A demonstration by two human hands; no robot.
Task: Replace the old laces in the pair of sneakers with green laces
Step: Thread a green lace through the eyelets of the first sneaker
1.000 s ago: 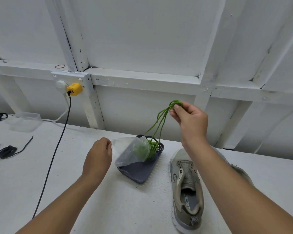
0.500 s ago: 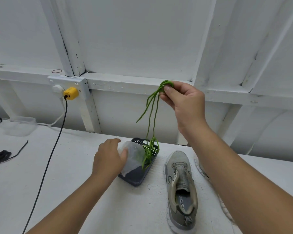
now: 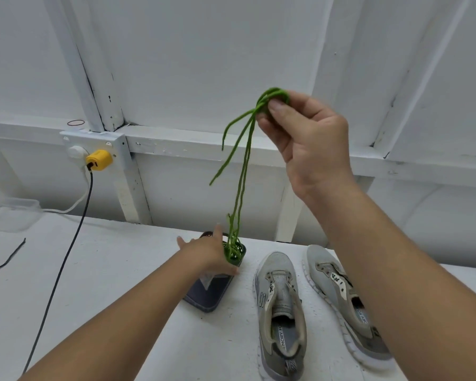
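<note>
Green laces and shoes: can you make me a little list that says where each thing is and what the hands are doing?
Green laces: bunch pinched high by the right hand, strands hanging down into the basket
Right hand: raised, fingers and thumb pinching the top of the laces
Left hand: fingers straight, pressing on the basket
Dark plastic mesh basket: on the white table, left of the shoes
Grey sneakers: two, side by side, no laces in them
White table: holds everything
Yellow plug: in the wall socket, black cable hanging down
</note>
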